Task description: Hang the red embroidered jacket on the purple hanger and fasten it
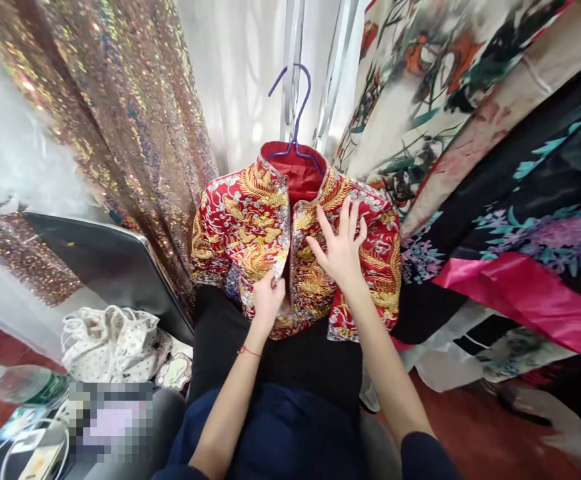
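Left hand [268, 299]: fingers narrowed, pinching the front edge [288, 223] of the embroidered red-and-gold jacket [255, 230], which lies beneath both hands across the black-clad lap [310, 363]. Right hand [343, 252]: fingers fanned wide over the other front panel [315, 287]; contact cannot be told. The unfastened front leaves a narrow gap between the hands. Beyond the fingertips, a purple hanger [302, 113] rises from the stand-up collar [270, 175]. Side room is tight: sequined fabric [130, 100] borders the jacket left of the fingers, black floral cloth [535, 173] to their right.

Jacket [259, 230] red, embroidered gold and silver; hanger [297, 127] purple.
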`<state>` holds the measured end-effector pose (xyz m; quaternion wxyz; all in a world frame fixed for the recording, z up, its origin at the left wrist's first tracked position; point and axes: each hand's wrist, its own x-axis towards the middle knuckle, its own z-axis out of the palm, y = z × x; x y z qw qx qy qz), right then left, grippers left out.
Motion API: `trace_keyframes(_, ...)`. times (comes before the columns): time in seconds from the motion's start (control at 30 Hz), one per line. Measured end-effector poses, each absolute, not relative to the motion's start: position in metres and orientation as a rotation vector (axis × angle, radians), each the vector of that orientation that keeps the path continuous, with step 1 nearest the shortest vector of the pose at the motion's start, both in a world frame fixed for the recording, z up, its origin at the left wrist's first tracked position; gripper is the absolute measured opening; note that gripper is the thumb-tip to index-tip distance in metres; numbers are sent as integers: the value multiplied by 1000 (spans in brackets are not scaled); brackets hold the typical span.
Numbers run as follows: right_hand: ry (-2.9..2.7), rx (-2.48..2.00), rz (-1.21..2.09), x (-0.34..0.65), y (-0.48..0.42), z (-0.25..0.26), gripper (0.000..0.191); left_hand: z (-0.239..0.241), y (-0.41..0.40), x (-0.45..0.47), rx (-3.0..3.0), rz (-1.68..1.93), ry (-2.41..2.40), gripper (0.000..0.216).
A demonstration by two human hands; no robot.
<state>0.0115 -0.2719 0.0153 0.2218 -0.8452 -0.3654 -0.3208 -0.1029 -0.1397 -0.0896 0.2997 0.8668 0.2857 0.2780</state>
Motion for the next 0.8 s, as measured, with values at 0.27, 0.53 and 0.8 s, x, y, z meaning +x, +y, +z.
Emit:
trace_keyframes(0.27,-985,-2362,-842,30,-267,33,57,-94,-195,-74,2331,422,656,11)
trace_keyframes(0.53,-920,-2388,-788,33,-249,50,55,-130,-158,-52,2062,424,684,13)
trace_keyframes(0.8,-187,-1658,-439,-17,-255,-69,27,-200,-129,-68,1312,400,776,22)
